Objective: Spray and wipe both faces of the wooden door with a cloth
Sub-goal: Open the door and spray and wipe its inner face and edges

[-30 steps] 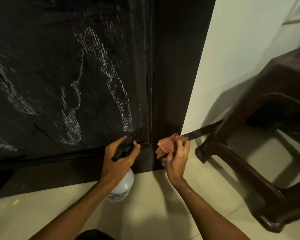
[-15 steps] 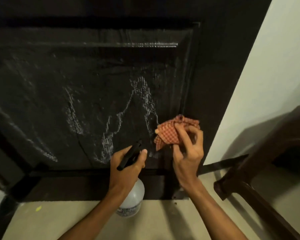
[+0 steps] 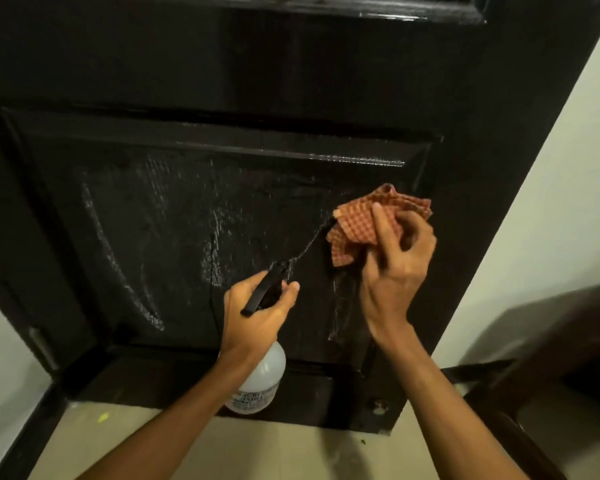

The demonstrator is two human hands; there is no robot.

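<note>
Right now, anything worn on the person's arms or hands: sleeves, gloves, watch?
Nothing visible. Left hand and right hand are ungloved; left forearm and right forearm are bare to the frame's edge. No cuff, watch, bracelet or ring shows.

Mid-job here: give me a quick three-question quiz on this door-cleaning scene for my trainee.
1. True or false: the left hand grips the spray bottle.
2. Where is the checked cloth? A under the spray bottle; B pinched in the right hand at the door's lower panel; C in the left hand.
3. What colour is the bottle's trigger head?
Key: 1 true; 2 B; 3 black.
</note>
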